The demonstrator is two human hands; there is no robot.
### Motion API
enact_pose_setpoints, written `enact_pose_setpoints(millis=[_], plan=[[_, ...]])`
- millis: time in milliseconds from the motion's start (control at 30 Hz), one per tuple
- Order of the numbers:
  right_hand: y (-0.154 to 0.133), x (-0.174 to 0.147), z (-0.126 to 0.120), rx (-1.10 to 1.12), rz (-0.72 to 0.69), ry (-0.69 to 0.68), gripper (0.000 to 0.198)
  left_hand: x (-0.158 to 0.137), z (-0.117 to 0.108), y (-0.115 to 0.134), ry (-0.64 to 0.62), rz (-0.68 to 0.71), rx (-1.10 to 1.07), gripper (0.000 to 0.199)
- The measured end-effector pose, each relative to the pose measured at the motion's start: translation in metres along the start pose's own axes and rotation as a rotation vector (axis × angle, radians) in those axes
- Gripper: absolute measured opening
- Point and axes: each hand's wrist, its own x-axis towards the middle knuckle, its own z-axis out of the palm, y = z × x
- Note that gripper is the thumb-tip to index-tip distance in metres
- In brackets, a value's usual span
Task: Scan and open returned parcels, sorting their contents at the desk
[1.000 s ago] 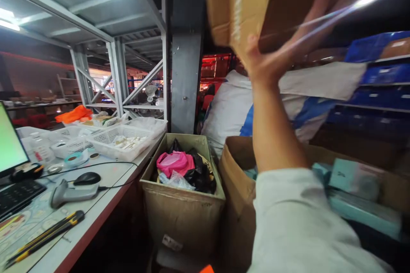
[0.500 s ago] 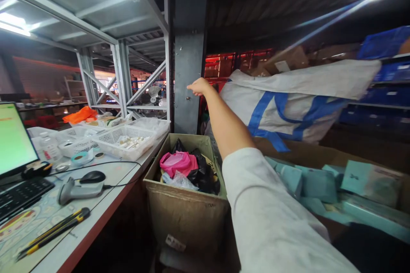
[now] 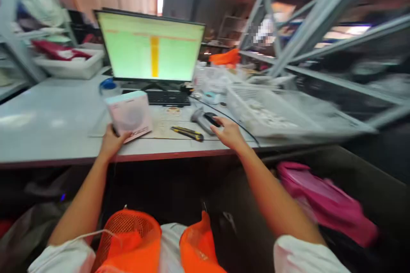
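Note:
My left hand (image 3: 112, 141) grips the lower edge of a small pale pink cardboard box (image 3: 130, 113) with a light blue top, raised and tilted over the desk. The thumb lies across the front and the other fingers go behind it. On the right, my right hand (image 3: 229, 132) reaches over the desk with thumb and fingers apart, right beside a grey barcode scanner (image 3: 202, 122) and a black mouse (image 3: 211, 118). Whether it touches either is blurred. A black and yellow utility knife (image 3: 187, 133) lies between the two hands.
Behind the box stand a black keyboard (image 3: 168, 98) and a lit monitor (image 3: 150, 47). White plastic baskets (image 3: 262, 111) hold small items on the right. Below the desk's right end, a bin contains a pink bag (image 3: 323, 200). A cable (image 3: 237, 123) crosses the desk.
My view has swung left from the bin and the large white sack to the desk. The right arm, earlier stretched out above the bin, is now by the scanner. The left hand and its box have come into view.

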Motion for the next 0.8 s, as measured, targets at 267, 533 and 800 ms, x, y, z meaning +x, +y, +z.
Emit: enact_pose_setpoints(millis=[267, 533, 800], plan=[[-0.001, 0.056, 0.085, -0.317, 0.246, -0.193, 0.07, -0.002, -0.01, -0.029, 0.105, 0.026, -0.12, 0.072], [-0.019, 0.085, 0.059, -0.289, 0.28, -0.314, 0.044, -0.022, -0.005, -0.035, 0.141, 0.65, 0.349, 0.074], [-0.1, 0.129, -0.049, 0.178, -0.062, -0.728, 0.051, -0.022, 0.003, -0.037, 0.073, 0.553, 0.319, 0.12]])
